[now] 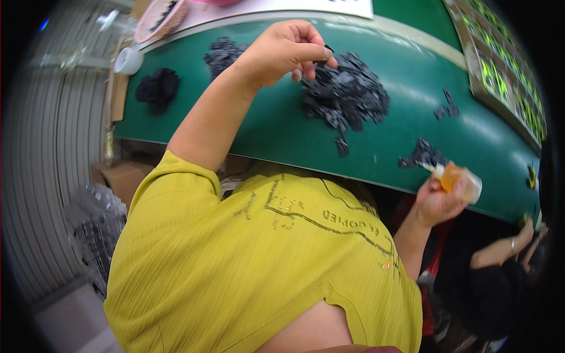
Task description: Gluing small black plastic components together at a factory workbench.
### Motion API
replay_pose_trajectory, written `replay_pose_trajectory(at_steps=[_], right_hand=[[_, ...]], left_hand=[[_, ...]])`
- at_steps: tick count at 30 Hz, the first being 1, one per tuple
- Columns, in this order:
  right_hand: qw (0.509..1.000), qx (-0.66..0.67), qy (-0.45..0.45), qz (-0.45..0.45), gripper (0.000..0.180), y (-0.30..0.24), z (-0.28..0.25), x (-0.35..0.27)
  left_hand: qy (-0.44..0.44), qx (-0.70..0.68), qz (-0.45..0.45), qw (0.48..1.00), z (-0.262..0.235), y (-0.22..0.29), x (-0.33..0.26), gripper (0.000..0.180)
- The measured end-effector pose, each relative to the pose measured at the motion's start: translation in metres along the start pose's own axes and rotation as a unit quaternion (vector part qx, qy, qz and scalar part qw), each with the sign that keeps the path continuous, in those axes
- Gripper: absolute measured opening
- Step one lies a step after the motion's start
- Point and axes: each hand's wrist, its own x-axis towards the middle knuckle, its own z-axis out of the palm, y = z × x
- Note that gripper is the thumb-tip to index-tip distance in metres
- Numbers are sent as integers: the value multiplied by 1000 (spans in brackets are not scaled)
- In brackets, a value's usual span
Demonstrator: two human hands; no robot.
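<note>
My left hand is raised over the green table, thumb and fingers pinched on a small black piece. Just beside and below it lies a large heap of flat black pieces. At the table's near edge, my right hand is wrapped round a clear squeeze bottle of amber liquid, tilted so its thin nozzle points left. The nozzle tip is by a smaller pile of black pieces. My left forearm partly hides another black heap.
On the green table sit a dark bundle and a white roll at left. A pink basket stands far left. Divided trays of yellow-green items line the right. Another person's arm shows at lower right.
</note>
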Motion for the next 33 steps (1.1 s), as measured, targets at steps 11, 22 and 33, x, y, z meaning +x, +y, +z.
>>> replay_pose_trajectory(at_steps=[11, 22, 33], right_hand=[[1000, 4, -4, -3, 18, -8, 14, 3], [981, -133, -79, -118, 29, -1, 16, -4], [978, -160, -71, -110, 32, -1, 12, -4]], left_hand=[[-261, -109, -127, 951, 138, 0, 2, 15], [-237, -96, -118, 960, 148, -7, 1, 25], [-243, -91, -103, 960, 148, -7, 0, 23]])
